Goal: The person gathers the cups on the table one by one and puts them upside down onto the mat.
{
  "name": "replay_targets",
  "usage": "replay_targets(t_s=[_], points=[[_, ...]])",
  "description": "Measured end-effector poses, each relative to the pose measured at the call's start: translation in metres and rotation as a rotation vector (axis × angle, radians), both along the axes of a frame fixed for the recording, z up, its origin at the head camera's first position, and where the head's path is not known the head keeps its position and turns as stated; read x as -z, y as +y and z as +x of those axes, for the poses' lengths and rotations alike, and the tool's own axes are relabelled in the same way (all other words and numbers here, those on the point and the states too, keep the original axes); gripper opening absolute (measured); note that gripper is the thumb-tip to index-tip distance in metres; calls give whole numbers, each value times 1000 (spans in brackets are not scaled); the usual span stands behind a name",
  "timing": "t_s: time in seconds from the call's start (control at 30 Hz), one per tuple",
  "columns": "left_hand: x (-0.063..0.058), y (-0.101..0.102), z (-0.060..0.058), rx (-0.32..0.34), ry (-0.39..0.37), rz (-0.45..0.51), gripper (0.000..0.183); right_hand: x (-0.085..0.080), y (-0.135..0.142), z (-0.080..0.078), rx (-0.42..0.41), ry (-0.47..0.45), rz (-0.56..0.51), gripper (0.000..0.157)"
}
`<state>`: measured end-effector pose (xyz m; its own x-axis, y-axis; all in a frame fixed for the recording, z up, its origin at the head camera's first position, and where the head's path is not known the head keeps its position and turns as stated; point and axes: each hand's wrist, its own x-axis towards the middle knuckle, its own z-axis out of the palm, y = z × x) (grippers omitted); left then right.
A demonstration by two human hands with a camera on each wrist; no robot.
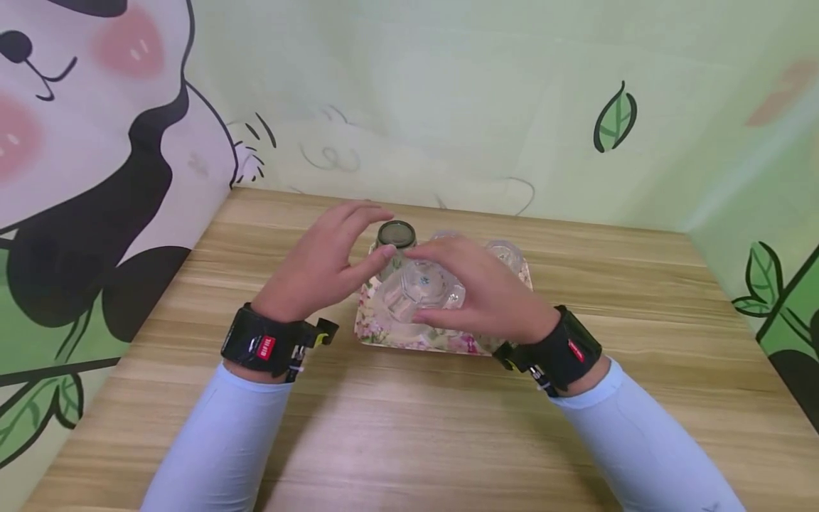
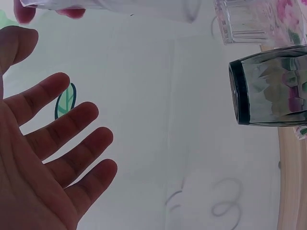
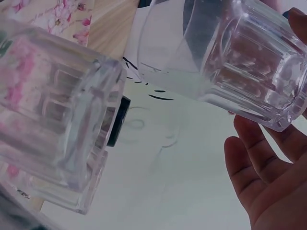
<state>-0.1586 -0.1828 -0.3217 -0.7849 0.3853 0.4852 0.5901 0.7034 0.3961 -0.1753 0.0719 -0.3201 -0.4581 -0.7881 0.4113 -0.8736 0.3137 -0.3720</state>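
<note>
In my right hand point(image 1: 480, 284) is a clear faceted cup point(image 3: 254, 62), gripped near its base between thumb and fingers. The cup is tilted with its base up and its wide mouth facing down and left, over a floral tray point(image 1: 374, 331). My left hand point(image 1: 326, 259) holds nothing; its fingers are spread, as the left wrist view shows. Beside its fingertips stands a dark-tinted glass point(image 2: 271, 88) with its base up, on the tray's far left corner. Another clear cup point(image 3: 57, 105) is on the tray's right side, partly behind my right hand.
One more clear cup point(image 1: 446, 234) shows at the back of the tray, mostly hidden by my right hand. The tray lies on a wood-grain table point(image 1: 397, 419). Behind it rises a pale wall point(image 1: 409, 107) with panda and leaf drawings.
</note>
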Motion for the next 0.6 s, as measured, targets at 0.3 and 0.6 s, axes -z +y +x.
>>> replay_targets(t_s=[0.3,0.6], points=[[2,-2,-1,-29,0,-8,48,5,-15,-6,28,-6,109,66],[1,-9,-4,-53,-17,-11,48,14,-28,-9,47,9,269,66]])
